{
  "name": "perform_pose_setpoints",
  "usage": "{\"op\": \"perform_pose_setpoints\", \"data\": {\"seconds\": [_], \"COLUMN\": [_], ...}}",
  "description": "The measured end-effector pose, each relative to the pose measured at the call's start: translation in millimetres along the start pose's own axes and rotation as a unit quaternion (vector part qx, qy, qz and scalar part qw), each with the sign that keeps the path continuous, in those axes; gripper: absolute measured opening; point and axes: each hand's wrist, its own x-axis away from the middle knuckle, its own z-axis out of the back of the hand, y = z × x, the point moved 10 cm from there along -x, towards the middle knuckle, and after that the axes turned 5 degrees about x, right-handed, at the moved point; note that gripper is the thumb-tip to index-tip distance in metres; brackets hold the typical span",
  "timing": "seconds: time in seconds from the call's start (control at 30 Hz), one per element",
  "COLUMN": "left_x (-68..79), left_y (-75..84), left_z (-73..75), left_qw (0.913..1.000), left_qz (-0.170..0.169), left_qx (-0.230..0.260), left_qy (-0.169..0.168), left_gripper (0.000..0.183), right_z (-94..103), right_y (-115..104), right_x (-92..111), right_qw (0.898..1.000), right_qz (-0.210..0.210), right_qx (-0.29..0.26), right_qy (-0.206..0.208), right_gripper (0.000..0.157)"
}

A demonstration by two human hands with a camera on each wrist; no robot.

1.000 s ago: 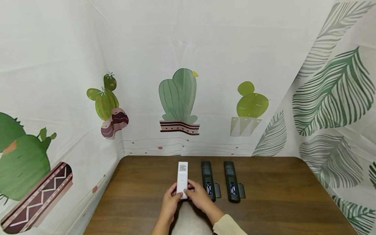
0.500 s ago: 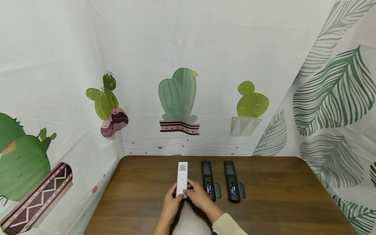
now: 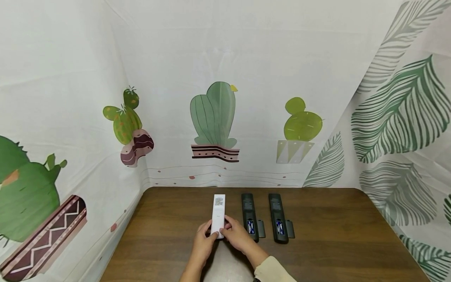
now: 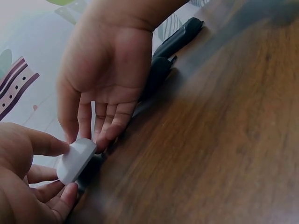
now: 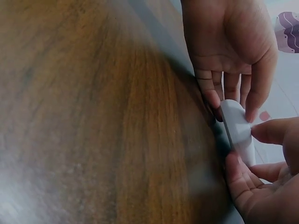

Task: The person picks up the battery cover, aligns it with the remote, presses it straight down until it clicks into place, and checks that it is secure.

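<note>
A white remote control [image 3: 218, 213], its back with a printed label facing up, is held by both hands near its lower end. My left hand [image 3: 203, 243] grips its left side, thumb on the back face and fingers along the edge. From the right, my right hand [image 3: 239, 236] holds it the same way, thumb pressing the lower part. In the left wrist view the rounded end of the white remote [image 4: 77, 160] sits between both hands' fingers, just above the table. The right wrist view shows that end of the remote [image 5: 237, 130] too.
Two black remotes, one nearer [image 3: 248, 211] and one farther right [image 3: 277, 213], lie with battery bays uncovered and batteries inside. Beside each lies a small dark cover, [image 3: 261, 228] and another cover [image 3: 290, 229]. A brown wooden table [image 3: 327, 250] meets a printed cloth backdrop [image 3: 260, 168].
Both hands keep their hold on the white remote, with only slight shifts of the thumbs and the left wrist. The black remotes have not moved.
</note>
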Motion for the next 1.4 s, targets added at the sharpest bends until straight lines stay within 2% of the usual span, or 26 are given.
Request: {"op": "perform_pose_setpoints", "data": {"seconds": [0.3,0.53,0.73,1.4], "left_x": [-0.1,0.8,1.6,1.1], "left_y": [-5.0,-10.5,-7.0,-6.3], "left_z": [1.7,2.0,0.6,0.4], "left_qw": [0.9999,0.9998,0.999,0.9997], "left_qz": [-0.01,-0.004,-0.019,-0.002], "left_qx": [-0.011,-0.02,-0.04,-0.022], "left_qy": [-0.001,-0.003,-0.008,0.006], "left_gripper": [0.057,0.057,0.059,0.056], "right_z": [0.7,-1.6,-2.1,-2.9], "right_y": [-1.3,-4.0,-5.0,-4.4], "right_x": [2.3,4.3,5.0,4.8], "right_qw": [0.999,0.998,0.997,0.997], "right_qz": [-0.001,0.01,0.023,0.027], "right_qx": [0.043,0.055,0.076,0.075], "right_qy": [0.002,0.006,0.009,0.005], "right_gripper": [0.062,0.062,0.064,0.065]}}
